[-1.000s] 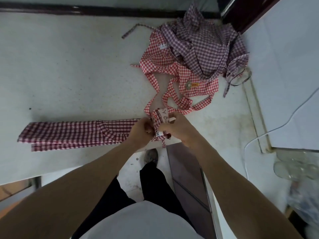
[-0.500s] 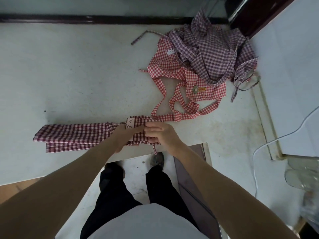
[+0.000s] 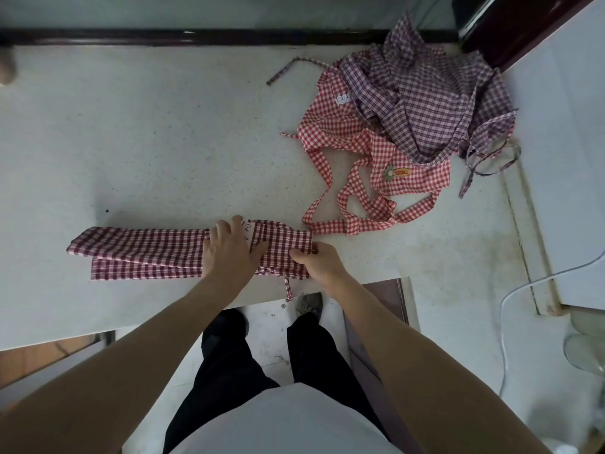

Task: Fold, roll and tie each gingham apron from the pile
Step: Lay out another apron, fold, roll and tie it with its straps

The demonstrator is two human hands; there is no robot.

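- Head view: a pale speckled bench (image 3: 147,142) carries the dark-red folded apron (image 3: 144,252) along its near edge, the pile (image 3: 409,126) well apart at far right.
- Left hand (image 3: 229,253) lies flat, grip wide, pinning the fold; right hand (image 3: 319,262) pinches the apron's end, likely to start rolling.

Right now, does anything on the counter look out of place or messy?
A thin tie strap of the folded dark red apron dangles over the counter edge. The red apron's straps sprawl loose from the pile.
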